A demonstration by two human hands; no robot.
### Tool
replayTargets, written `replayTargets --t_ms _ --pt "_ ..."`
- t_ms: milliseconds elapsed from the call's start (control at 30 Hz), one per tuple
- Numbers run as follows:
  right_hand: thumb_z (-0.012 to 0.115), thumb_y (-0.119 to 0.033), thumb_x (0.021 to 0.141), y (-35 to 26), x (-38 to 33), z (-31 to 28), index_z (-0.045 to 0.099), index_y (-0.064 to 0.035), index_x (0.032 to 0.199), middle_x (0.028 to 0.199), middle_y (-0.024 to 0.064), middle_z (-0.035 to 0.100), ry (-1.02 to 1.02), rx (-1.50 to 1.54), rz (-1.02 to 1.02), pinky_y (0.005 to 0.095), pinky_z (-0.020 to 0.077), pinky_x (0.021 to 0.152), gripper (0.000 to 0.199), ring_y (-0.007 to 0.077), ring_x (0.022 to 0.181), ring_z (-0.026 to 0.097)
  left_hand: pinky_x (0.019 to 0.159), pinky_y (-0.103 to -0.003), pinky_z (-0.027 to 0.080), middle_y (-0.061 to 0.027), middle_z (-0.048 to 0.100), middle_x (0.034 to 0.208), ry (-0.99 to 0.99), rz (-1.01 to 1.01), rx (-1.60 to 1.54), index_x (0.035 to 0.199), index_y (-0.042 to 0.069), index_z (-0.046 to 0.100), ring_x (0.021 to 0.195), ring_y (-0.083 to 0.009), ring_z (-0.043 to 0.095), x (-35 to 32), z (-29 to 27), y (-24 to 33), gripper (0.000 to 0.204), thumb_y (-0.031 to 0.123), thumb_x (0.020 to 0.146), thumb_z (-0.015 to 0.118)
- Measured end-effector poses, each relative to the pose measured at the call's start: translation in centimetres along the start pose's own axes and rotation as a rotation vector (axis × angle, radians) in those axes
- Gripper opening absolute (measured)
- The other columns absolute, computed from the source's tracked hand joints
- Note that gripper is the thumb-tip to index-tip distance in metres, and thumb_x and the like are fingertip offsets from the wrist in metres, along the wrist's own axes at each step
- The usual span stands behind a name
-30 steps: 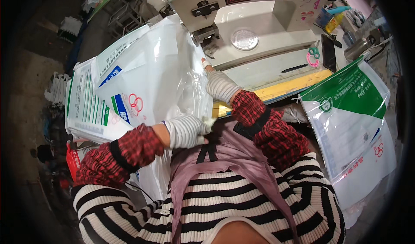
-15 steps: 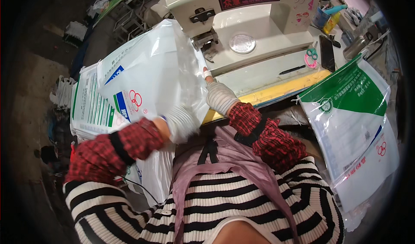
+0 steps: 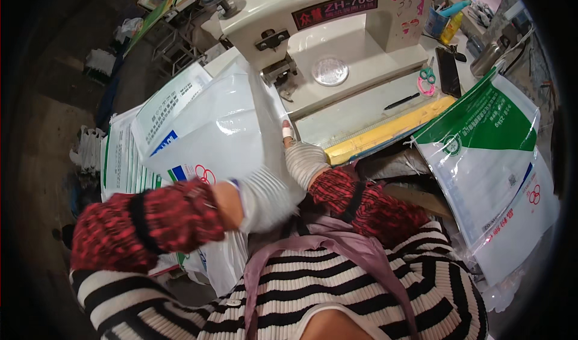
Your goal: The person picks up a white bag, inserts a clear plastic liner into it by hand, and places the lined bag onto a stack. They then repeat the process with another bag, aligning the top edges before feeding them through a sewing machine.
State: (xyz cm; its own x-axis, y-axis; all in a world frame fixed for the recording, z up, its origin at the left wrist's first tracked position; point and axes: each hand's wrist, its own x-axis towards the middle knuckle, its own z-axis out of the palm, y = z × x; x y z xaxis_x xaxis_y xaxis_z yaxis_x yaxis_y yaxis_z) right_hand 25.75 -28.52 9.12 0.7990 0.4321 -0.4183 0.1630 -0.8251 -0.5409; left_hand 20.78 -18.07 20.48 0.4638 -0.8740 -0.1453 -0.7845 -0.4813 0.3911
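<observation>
A white plastic sack (image 3: 232,123) with blue and red print lies in front of the sewing machine (image 3: 337,27), its right edge beside the presser foot and needle area (image 3: 280,72). My right hand (image 3: 304,159), in a white glove with a bare thumb tip, grips that edge, thumb on top and the other fingers hidden beneath. Blurred by motion, my left hand (image 3: 268,201), also gloved, is at the sack's near side; its fingers cannot be made out. Red-and-black checked sleeves cover both forearms.
More printed sacks (image 3: 120,153) are stacked to the left. On the right hangs a green-and-white sack (image 3: 481,165). A yellow strip (image 3: 385,129) edges the table, with a pen (image 3: 401,102), scissors (image 3: 427,81) and a phone (image 3: 447,72) behind it. A round clear disc (image 3: 330,71) rests on the machine bed.
The sack's edge and my right hand have come nearer to me. My left hand has shifted slightly right and nearer. The view has moved a little, uncovering more print on the sack behind.
</observation>
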Motion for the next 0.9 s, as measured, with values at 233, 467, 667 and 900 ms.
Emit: replayTargets --t_ms 233,467,667,900 --pt "0.037 -0.015 0.095 0.0 5.9 -4.6 0.02 -0.0011 0.143 0.1 0.019 0.066 0.144 -0.135 0.02 0.0435 0.0526 0.07 0.054 0.0326 0.088 0.066 0.064 -0.041 0.053 -0.015 0.066 0.089 -0.169 -0.056 0.223 0.097 0.007 0.068 0.078 -0.0298 0.066 1.5 -8.4 -4.6 0.026 0.023 0.082 0.056" --pt "0.013 -0.049 0.097 1.5 4.9 0.6 0.004 0.0015 0.145 0.117 0.0307 0.056 0.06 0.254 -0.063 0.0422 0.0405 0.094 0.071 0.0395 0.113 0.053 0.063 -0.037 0.05 -0.0104 0.065 0.074 0.058 -0.004 -0.093 0.081 0.011 0.07 0.068 -0.0282 0.063 4.0 11.1 -4.6 0.017 0.021 0.075 0.058" --pt "0.043 -0.02 0.085 0.7 6.2 -3.9 0.015 0.0064 0.143 0.089 0.0178 0.068 0.136 -0.082 -0.04 0.0456 0.0514 0.069 0.069 0.0321 0.082 0.066 0.056 -0.041 0.049 -0.0127 0.061 0.065 -0.77 -0.341 0.488 0.08 0.009 0.071 0.06 -0.0314 0.061 5.8 -11.3 -2.7 0.024 0.028 0.067 0.064" --pt "0.038 -0.017 0.092 0.9 5.2 -2.7 0.013 -0.0043 0.146 0.095 0.0242 0.064 0.153 -0.005 -0.13 0.0432 0.0508 0.075 0.061 0.0358 0.09 0.063 0.05 -0.042 0.043 -0.0145 0.061 0.062 -0.095 -0.068 0.159 0.07 0.003 0.069 0.054 -0.0278 0.058 4.0 5.3 -0.3 0.021 0.02 0.07 0.056"
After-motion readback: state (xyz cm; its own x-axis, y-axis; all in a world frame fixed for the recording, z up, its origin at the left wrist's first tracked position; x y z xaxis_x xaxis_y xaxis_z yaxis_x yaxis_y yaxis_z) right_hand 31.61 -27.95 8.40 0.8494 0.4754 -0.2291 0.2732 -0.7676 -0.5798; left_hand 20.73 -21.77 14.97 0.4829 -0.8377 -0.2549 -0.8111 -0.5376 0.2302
